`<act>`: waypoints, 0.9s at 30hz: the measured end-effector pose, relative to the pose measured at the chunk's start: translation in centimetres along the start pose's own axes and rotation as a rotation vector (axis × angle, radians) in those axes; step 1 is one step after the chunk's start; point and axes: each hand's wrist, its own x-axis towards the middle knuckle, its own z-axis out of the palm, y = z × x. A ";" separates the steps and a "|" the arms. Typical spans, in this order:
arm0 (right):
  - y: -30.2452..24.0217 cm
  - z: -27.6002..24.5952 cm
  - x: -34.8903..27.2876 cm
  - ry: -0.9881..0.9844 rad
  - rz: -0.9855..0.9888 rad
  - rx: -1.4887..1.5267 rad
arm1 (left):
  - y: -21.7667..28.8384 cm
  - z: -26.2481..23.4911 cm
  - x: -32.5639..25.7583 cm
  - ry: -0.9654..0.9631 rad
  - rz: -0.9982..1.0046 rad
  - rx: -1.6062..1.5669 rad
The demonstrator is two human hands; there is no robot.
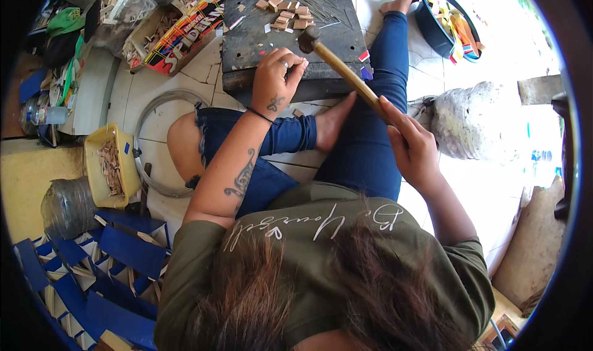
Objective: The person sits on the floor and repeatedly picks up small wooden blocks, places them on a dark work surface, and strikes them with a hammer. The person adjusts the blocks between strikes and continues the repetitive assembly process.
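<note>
My right hand is wrapped round the wooden handle of a hammer. The hammer's dark head hangs above the near right part of a low black work block. Over the block's near edge, my left hand is closed in a pinch, thumb against forefinger; what lies between the fingertips is too small or hidden to make out. Small wooden pieces lie in a loose pile on the far middle of the block. Thin wire lengths or nails are spread to the right of that pile.
A colourful cardboard box with wood bits stands left of the block. A wire coil and a yellow tub lie nearer. Blue panelled pieces are stacked at lower left. A dark basin holds coloured scraps beside my foot.
</note>
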 end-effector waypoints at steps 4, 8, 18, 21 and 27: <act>0.1 0.1 0.1 0.075 -0.076 0.012 | 0.1 -0.1 -0.1 0.000 -0.002 0.017; 0.1 0.2 0.4 0.065 -0.047 0.002 | 0.1 -0.2 0.0 -0.018 -0.015 0.013; -0.3 0.0 -0.1 0.127 -0.111 0.013 | 0.1 -0.1 -0.1 -0.010 -0.020 0.000; -0.2 0.0 0.0 -0.065 0.035 0.008 | 0.0 -0.1 -0.2 -0.006 -0.006 0.039; 1.2 0.4 3.4 0.198 0.017 0.159 | 0.8 -0.4 0.2 0.013 -0.019 0.026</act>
